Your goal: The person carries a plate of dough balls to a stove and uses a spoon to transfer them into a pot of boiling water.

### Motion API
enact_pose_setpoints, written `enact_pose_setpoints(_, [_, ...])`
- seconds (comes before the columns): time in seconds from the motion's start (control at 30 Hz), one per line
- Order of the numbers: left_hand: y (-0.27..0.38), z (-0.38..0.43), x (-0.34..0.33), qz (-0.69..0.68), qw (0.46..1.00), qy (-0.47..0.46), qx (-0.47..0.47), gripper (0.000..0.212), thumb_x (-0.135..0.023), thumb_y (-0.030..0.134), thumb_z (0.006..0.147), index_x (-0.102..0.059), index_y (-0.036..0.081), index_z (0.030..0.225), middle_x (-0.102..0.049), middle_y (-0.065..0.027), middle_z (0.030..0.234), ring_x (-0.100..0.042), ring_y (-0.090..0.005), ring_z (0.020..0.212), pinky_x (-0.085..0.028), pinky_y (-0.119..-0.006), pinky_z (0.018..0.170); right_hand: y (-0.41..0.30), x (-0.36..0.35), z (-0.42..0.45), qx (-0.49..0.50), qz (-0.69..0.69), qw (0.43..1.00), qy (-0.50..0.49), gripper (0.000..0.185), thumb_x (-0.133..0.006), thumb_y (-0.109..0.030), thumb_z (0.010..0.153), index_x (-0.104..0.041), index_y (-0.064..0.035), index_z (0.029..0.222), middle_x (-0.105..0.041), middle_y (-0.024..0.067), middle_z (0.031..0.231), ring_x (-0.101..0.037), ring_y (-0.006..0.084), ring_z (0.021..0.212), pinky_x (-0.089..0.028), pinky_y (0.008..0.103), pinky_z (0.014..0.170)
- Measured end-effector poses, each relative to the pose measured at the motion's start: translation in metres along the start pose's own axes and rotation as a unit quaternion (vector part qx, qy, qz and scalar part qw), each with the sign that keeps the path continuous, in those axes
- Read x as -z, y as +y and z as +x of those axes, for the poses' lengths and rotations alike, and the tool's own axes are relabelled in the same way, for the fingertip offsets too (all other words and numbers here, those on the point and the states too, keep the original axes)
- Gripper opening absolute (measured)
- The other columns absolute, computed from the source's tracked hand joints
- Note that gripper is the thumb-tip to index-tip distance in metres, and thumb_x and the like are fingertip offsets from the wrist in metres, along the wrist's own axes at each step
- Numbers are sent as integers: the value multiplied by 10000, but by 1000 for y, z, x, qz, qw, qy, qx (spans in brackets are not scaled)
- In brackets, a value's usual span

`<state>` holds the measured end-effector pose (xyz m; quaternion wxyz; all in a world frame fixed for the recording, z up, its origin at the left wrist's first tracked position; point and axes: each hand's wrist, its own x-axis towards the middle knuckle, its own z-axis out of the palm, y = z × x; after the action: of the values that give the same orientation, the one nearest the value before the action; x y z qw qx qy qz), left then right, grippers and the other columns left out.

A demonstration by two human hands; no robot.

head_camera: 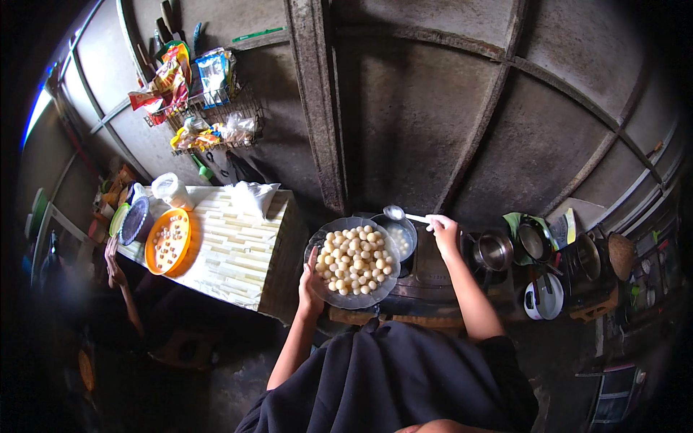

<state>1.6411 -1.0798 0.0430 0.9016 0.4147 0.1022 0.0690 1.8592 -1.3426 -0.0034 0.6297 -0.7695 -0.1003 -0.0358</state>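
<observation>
My left hand [310, 289] grips the left rim of a clear glass plate [353, 304] with a scalloped edge. Piled on it are many small pale, round dough balls [356, 260]. Behind the plate's right side a metal pot [412, 230] sits on the stove, partly hidden, with more pale balls [400, 240] in cloudy liquid. In my right hand [445, 235] is the handle of a large spoon [395, 212]; its bowl is over the pot's far rim and looks wet or whitish.
On the tiled counter [238, 260] at left stand an orange tray [183, 258] with small pieces, a plastic tub [170, 189] and a white bag [254, 197]. Another person's hand [113, 265] is at the counter's left end. Right of the stove [433, 279] are a saucepan [494, 249] and a white pot [544, 297].
</observation>
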Motion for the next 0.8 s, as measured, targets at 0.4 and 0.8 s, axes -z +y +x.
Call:
enact_pose_setpoints(0.4, [10, -12, 12, 18, 998, 57, -37, 742, -378, 529, 840, -98, 109, 1385, -210, -180, 1387, -323, -325, 1223, -298, -441, 984, 57, -15, -6, 156, -344, 925, -32, 125, -564, -27, 716, -659, -59, 791, -604, 130, 765, -554, 312, 735, -443, 396, 681])
enact_pose_setpoints(0.8, [15, -11, 21, 16, 997, 58, -49, 725, -359, 540, 849, -97, 132, 1388, -233, -172, 1381, -337, -324, 1216, -333, -449, 956, 74, -15, -10, 10, -274, 953, -128, 77, -581, -44, 733, -656, -33, 748, -631, 139, 748, -609, 279, 728, -471, 344, 687])
